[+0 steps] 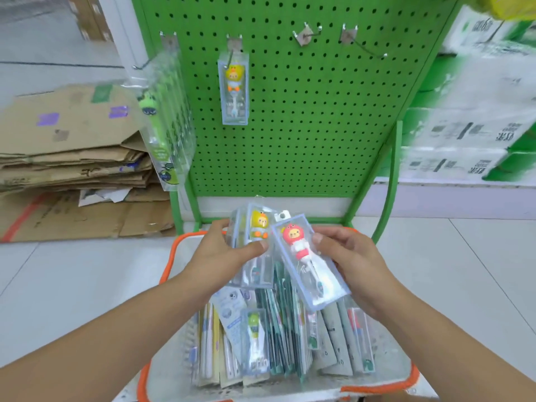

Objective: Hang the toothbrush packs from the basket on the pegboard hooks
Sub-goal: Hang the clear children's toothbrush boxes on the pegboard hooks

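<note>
My left hand (229,250) grips a small stack of clear toothbrush packs, the front one with a yellow duck figure (258,227). My right hand (348,256) holds a clear pack with a pink figure (307,262), tilted over the basket. The clear basket with an orange rim (377,387) stands on the floor below, filled with several more packs (278,338). On the green pegboard (319,111) one yellow duck pack (234,91) hangs from the second hook. Green packs (165,117) hang on the leftmost hook. Two hooks (307,33) at the upper right are bare.
Flattened cardboard boxes (72,158) are piled on the floor to the left. Stacked white and green cartons (478,111) stand to the right of the pegboard stand. A green tube frame (391,184) curves down beside the board. The floor is light tile.
</note>
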